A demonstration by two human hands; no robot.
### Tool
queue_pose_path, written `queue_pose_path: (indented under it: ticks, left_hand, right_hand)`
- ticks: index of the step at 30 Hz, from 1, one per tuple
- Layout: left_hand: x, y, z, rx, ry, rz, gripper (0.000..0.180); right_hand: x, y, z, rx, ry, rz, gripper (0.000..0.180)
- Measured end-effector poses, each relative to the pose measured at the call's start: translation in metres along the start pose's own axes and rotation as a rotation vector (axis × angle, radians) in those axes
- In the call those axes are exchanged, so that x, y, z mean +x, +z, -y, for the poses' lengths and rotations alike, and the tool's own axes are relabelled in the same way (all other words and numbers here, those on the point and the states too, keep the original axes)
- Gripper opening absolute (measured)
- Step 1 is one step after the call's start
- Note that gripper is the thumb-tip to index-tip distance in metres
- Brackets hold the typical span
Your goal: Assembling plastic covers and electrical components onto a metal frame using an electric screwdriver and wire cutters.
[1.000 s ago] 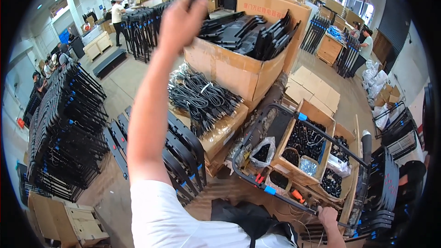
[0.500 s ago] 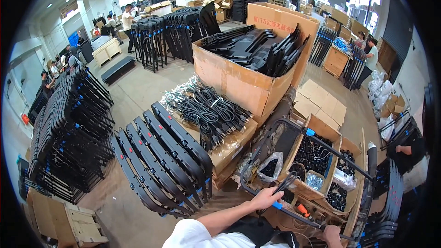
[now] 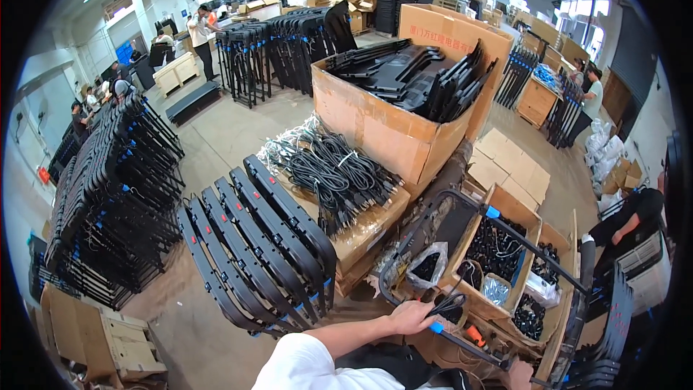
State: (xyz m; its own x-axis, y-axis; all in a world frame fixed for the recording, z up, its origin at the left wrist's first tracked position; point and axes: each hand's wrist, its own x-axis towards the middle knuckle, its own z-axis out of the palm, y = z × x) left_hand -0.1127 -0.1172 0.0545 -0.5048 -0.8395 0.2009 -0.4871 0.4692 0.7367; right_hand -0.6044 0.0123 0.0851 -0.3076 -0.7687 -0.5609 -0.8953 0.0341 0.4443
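Observation:
My left hand point(image 3: 413, 318) is closed round a looped black cable point(image 3: 449, 304), just above a black tubular frame point(image 3: 540, 253) with blue pieces on it. My right hand point(image 3: 518, 374) is wrapped round the near end of that frame, low in the view. Beyond the frame's tubes stands a wooden box point(image 3: 535, 225) divided into compartments of small black parts, with a clear bag of silvery screws point(image 3: 495, 289) among them. An orange-handled tool point(image 3: 475, 335) lies close to the frame's near bar.
Bundled black cables point(image 3: 339, 166) top a carton ahead. Behind them a large cardboard box point(image 3: 375, 130) holds black panels. Folded black frames point(image 3: 249, 235) stand at the left, with a longer row point(image 3: 108, 195) farther left. Another person's arm point(image 3: 624, 230) shows at the right.
My left hand with the cable has shifted slightly left and down, and the cable loop sits lower. The whole view has turned a little. My right hand stays on the frame.

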Motion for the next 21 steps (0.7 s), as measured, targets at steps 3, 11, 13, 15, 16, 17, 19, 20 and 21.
queue_pose_path:
  ticks: [3, 11, 13, 15, 16, 17, 19, 20, 21]
  left_hand:
    - [-0.010, -0.007, 0.000, -0.003, -0.074, -0.016, 0.036]
    - [-0.003, -0.002, 0.002, 0.004, -0.031, -0.055, 0.036]
    - [0.001, 0.000, 0.002, 0.012, -0.029, -0.029, 0.037]
    - [-0.008, -0.007, 0.002, 0.014, -0.046, -0.048, 0.037]
    - [-0.014, -0.010, 0.001, 0.017, -0.047, -0.068, 0.037]
    - [-0.007, -0.004, 0.001, 0.011, -0.035, -0.066, 0.036]
    - [-0.007, -0.004, 0.001, -0.027, -0.045, -0.046, 0.035]
    - [-0.009, -0.006, 0.001, -0.024, -0.056, -0.041, 0.035]
    - [-0.012, -0.008, -0.004, -0.022, -0.054, -0.056, 0.035]
  right_hand:
    - [-0.028, -0.037, 0.026, 0.020, -0.044, -0.039, 0.033]
    - [-0.026, -0.028, 0.007, -0.165, -0.196, 0.015, 0.032]
    - [-0.009, -0.025, 0.010, 0.136, -0.005, -0.117, 0.036]
    - [-0.049, -0.070, 0.037, 0.271, -0.071, -0.238, 0.037]
    - [-0.034, -0.056, 0.032, 0.034, -0.142, -0.020, 0.038]
    - [-0.025, -0.048, 0.018, -0.198, -0.167, 0.193, 0.040]
    - [-0.026, -0.036, 0.020, 0.061, -0.098, -0.121, 0.042]
    - [-0.031, -0.043, 0.028, 0.258, -0.079, -0.308, 0.042]
    - [-0.035, -0.039, 0.023, 0.257, -0.078, -0.296, 0.042]
